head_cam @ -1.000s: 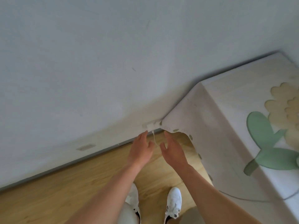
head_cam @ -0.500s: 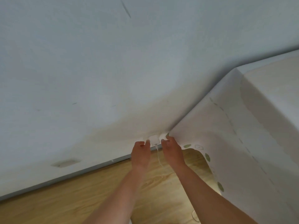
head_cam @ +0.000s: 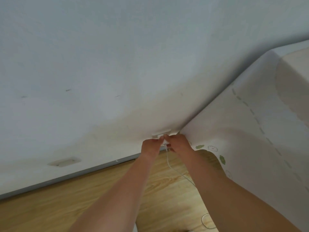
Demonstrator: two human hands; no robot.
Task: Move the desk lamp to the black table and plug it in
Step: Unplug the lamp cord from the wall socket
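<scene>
Both hands [head_cam: 164, 145] on wall-facing plug [head_cam: 164, 141]

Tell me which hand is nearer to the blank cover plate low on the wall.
Left. The left hand is at the wall outlet, right of the blank cover plate. The right hand is farther right, pinching the plug.

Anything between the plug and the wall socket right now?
Nothing visible. Both hands, left hand and right hand, hold the white plug right at the socket; the tablecloth hangs just to its right, not across it.
</scene>
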